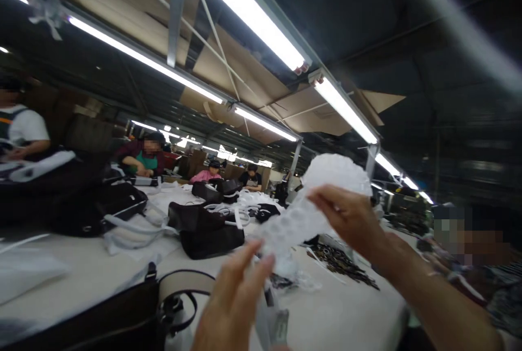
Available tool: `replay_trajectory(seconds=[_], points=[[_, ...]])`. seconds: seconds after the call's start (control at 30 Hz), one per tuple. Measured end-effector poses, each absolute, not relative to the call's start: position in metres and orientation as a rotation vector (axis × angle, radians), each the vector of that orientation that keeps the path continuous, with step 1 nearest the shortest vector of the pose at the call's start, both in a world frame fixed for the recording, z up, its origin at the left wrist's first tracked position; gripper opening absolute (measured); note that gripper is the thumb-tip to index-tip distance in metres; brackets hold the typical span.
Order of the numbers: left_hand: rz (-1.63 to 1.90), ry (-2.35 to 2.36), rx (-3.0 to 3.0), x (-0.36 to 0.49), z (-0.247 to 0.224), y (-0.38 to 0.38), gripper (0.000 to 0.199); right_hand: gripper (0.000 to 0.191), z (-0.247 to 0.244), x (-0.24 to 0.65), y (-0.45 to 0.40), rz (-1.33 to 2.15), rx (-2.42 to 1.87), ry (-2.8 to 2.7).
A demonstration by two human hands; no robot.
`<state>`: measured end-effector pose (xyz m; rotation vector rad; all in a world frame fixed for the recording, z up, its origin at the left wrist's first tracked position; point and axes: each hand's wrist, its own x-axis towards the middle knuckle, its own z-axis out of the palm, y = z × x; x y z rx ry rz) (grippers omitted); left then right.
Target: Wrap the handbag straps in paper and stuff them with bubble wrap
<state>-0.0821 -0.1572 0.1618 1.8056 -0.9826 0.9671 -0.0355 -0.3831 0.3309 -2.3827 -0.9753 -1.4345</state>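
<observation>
A strip of clear bubble wrap is stretched at a slant in front of me, with a wider rounded piece rising behind it. Its upper part is pinched between the thumb and fingers of my right hand. At the lower end, my left hand grips the edge between fingertips; that hand is blurred. Just left of my left hand lies a dark handbag with a strap and a ring-like fitting. Beneath the bubble wrap, crumpled clear plastic rests on the table.
Dark bags with white-wrapped handles lie across the pale table. A heap of small dark brass-coloured pieces is at right. Co-workers sit along the far side, one in pink; another person is at right. Tube lights hang overhead.
</observation>
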Motion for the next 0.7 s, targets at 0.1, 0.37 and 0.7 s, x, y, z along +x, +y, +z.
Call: replay_trajectory(seconds=[0.1, 0.37, 0.7], points=[[1.089, -0.731, 1.742, -0.059, 0.188, -0.139, 0.097, 0.029, 0.305, -0.039, -0.324, -1.171, -2.391, -1.288], [0.525, -0.522, 1.423, -0.044, 0.232, -0.067, 0.032, 0.085, 0.309, -0.017, -0.304, -0.316, -2.297, -1.159], [0.85, -0.25, 1.567, -0.052, 0.26, 0.062, 0.031, 0.052, 0.216, 0.05, -0.36, 0.809, -2.047, -0.7]])
